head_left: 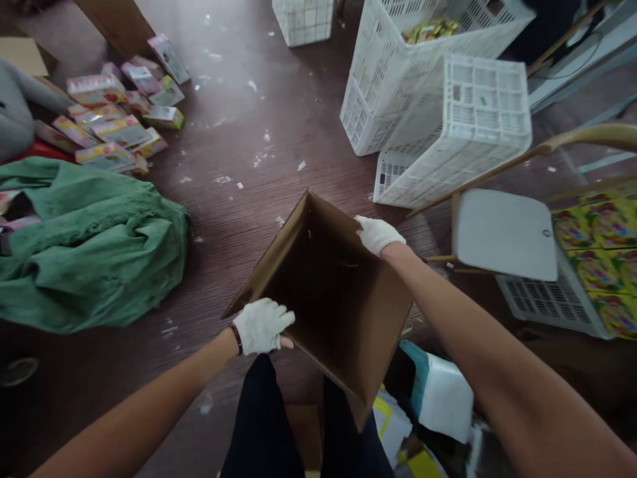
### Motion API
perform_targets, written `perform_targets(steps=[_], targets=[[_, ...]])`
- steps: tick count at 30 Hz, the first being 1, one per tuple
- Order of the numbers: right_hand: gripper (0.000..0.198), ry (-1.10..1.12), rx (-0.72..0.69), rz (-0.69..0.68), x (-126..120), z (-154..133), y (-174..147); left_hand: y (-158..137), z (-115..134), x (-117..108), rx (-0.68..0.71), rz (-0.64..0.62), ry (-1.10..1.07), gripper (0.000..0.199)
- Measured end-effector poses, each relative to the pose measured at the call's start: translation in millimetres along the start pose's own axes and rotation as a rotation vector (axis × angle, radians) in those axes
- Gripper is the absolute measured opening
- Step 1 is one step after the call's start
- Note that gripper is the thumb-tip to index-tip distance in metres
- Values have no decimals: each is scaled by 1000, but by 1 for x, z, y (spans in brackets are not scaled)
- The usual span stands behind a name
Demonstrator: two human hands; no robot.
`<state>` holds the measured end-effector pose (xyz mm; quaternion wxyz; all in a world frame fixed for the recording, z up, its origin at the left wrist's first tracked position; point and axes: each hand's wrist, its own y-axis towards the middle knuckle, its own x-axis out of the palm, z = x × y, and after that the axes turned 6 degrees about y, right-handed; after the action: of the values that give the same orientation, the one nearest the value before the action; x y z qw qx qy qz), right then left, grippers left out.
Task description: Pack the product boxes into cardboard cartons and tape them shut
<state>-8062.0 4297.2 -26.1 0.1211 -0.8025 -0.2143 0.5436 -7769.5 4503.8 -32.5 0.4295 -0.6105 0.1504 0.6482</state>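
A brown cardboard box [385,312] is held before my legs, its open top facing me and its dark inside showing nothing I can make out. My left hand [261,325], in a white glove, grips the near left edge, with the fingers folded over the rim. On the far right edge my right hand [379,235], gloved too, is closed round the cardboard; its fingertips are partly hidden. The box is tilted, with one corner pointing away from me.
Small colourful cartons [119,131] lie heaped at the left, beyond a green cloth bundle [99,245]. White plastic crates [485,106] stand at the upper right, near a chair [505,232]. Yellow packages [604,259] fill the far right. Paper scraps litter the floor [223,219].
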Motion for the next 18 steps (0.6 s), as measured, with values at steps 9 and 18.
perform_targets(steps=[9, 18], targets=[[69, -182, -10, -146, 17, 4, -52, 75, -24, 44, -140, 249, 136, 74], [66, -98, -104, -560, 119, -10, -99, 72, -12, 35, -148, 64, 114, 75]])
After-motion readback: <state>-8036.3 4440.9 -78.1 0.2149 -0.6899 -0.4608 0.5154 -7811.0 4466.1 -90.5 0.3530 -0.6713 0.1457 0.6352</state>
